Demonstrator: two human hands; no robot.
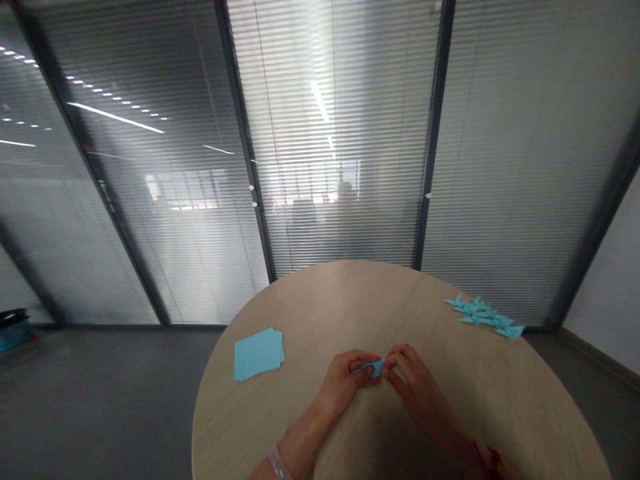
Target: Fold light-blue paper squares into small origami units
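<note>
A small piece of folded blue paper (pixel 379 367) is held between my two hands over the near middle of the table. My left hand (pixel 349 375) pinches its left side with thumb and fingers. On the other side, the fingertips and thumb of my right hand (pixel 411 381) close on its right end. Fingers cover much of the paper, so its full shape is hidden. To the left lies a stack of flat blue paper sheets (pixel 259 355). Several folded blue paper figures (pixel 483 315) sit in a cluster at the right edge.
The round wooden table (pixel 350 293) has its curved edge near the sheets and the folded figures. Behind it stand glass panels with blinds (pixel 345 133) in dark frames. A dark and blue object (pixel 15 330) rests on the floor at far left.
</note>
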